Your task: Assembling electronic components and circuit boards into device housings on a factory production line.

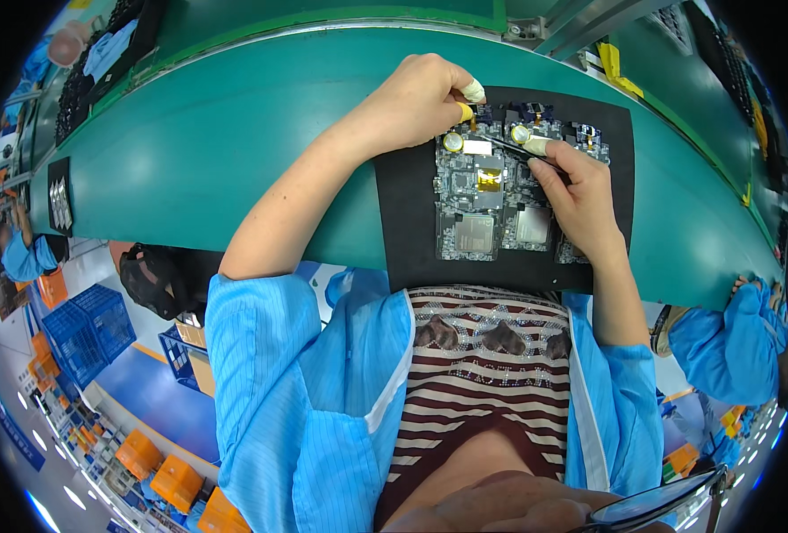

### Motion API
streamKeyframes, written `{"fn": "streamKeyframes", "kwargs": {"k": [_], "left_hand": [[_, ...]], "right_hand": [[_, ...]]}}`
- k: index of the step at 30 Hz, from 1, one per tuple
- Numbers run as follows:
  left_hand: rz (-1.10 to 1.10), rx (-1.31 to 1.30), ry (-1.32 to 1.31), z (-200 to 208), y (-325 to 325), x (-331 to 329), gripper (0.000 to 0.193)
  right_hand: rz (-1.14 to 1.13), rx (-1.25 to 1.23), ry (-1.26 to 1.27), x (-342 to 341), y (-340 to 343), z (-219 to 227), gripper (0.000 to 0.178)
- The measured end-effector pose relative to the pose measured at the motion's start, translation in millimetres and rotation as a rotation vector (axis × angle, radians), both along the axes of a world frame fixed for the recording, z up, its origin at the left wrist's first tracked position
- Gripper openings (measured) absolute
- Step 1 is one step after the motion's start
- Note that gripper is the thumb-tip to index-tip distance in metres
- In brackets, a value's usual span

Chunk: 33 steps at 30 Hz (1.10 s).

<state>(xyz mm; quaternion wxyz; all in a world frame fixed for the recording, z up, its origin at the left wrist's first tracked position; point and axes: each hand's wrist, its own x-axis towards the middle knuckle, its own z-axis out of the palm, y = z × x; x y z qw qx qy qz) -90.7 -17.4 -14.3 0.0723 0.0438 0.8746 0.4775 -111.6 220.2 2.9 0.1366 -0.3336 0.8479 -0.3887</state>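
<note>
Three populated circuit boards lie side by side on a black mat (412, 244): a left board (465, 191), a middle board (531, 226) and a right board (573, 254) partly covered by my right hand. My left hand (420, 102), with pale and yellow finger cots on its fingertips, is closed at the far end of the left board, by a small dark part (484, 114). Whatever its fingertips pinch is too small to make out. In my right hand (580, 191) are dark tweezers (511, 147), their tips pointing left over the left board, near its round coin-like part (452, 141).
The mat rests on a green bench (234, 124). A black holder with silver pieces (60, 197) lies at the bench's far left. Beyond are a metal frame (580, 22) and yellow strip (620, 69). People in blue sit at both sides; blue crates (87, 333) stand left.
</note>
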Motion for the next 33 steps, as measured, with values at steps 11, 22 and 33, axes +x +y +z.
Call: {"fn": "streamKeyframes", "kwargs": {"k": [11, 22, 33], "left_hand": [[0.02, 0.023, -0.017, 0.7, 1.8, -1.3, 0.021], [0.057, 0.095, 0.018, -0.8, 3.1, -0.9, 0.02], [0.049, 0.101, 0.018, -2.5, 2.3, -0.5, 0.021]], "right_hand": [[0.036, -0.029, 0.075, -5.6, -2.5, -4.4, 0.01], [0.012, -0.057, 0.039, -8.8, -3.9, -5.2, 0.008], [0.021, -0.054, 0.041, -12.0, -6.3, -6.6, 0.011]]}}
